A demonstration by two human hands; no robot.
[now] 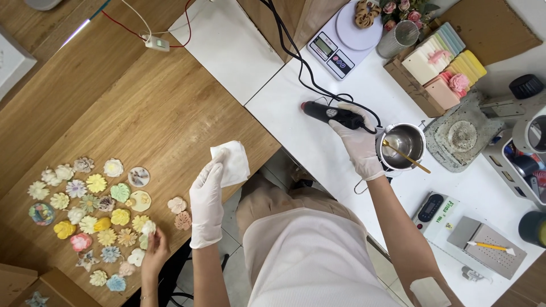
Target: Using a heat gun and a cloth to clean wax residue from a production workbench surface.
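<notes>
Wooden table (136, 108) meets white worktop (318, 136); perhaps grey tiled floor (233, 273) below.

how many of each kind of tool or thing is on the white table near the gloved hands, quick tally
Heat tool, held in the right hand: 1
White cloth, held in the left hand: 1
Metal pot with wooden stick: 1
Digital scales: 1
Total: 4

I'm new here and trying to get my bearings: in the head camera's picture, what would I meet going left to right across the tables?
Flower-shaped pieces → a co-worker's bare hand → left hand holding a white cloth → right hand gripping a black tool → metal pot → yellow-handled knife.
</notes>
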